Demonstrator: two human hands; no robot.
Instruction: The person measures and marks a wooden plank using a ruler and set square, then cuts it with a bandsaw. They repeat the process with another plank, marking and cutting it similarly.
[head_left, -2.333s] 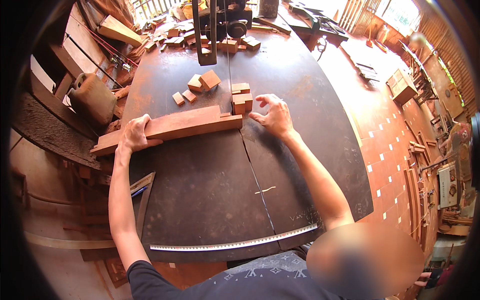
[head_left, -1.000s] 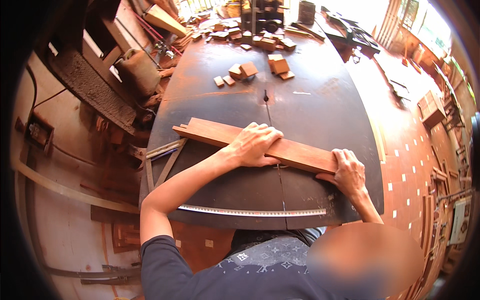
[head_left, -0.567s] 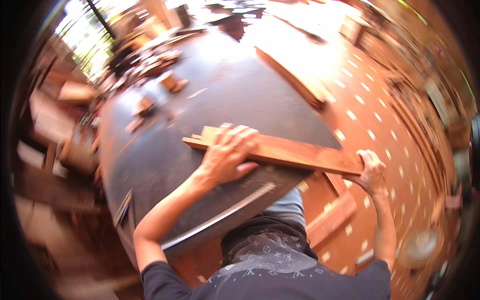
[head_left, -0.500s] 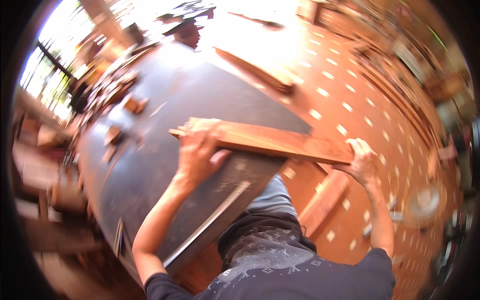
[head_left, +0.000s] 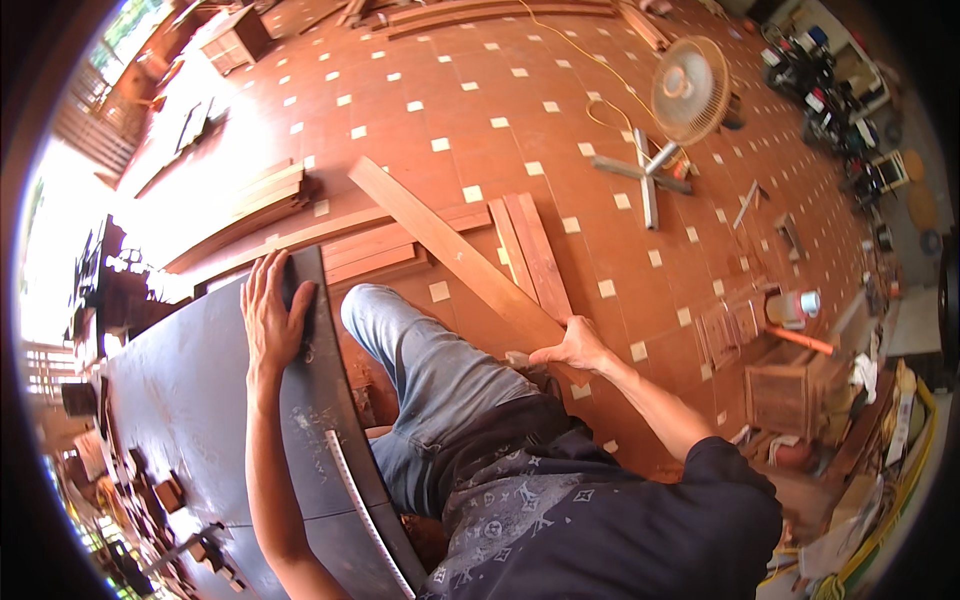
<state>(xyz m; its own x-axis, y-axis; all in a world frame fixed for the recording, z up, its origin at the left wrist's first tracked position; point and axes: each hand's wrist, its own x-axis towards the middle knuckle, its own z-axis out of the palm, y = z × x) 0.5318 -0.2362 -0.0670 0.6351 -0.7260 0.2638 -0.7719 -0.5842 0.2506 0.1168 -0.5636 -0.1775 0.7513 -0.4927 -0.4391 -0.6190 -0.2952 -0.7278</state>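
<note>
At the table's point(head_left: 200, 400) end edge, the left hand point(head_left: 272, 315) is resting flat with fingers spread, its grip released. The right hand point(head_left: 572, 350) is grasping the near end of a long reddish plank point(head_left: 455, 255), which is slanting out over the tiled floor point(head_left: 500, 80) above other boards point(head_left: 530, 255). The plank seems to be going down onto that stack; lowering it calls for lining it up alongside them.

A red-brown tiled floor point(head_left: 560, 110) with pale square insets fills the room. A standing fan point(head_left: 688, 88) and stacked planks point(head_left: 250, 205) lie in bright daylight from the left.
</note>
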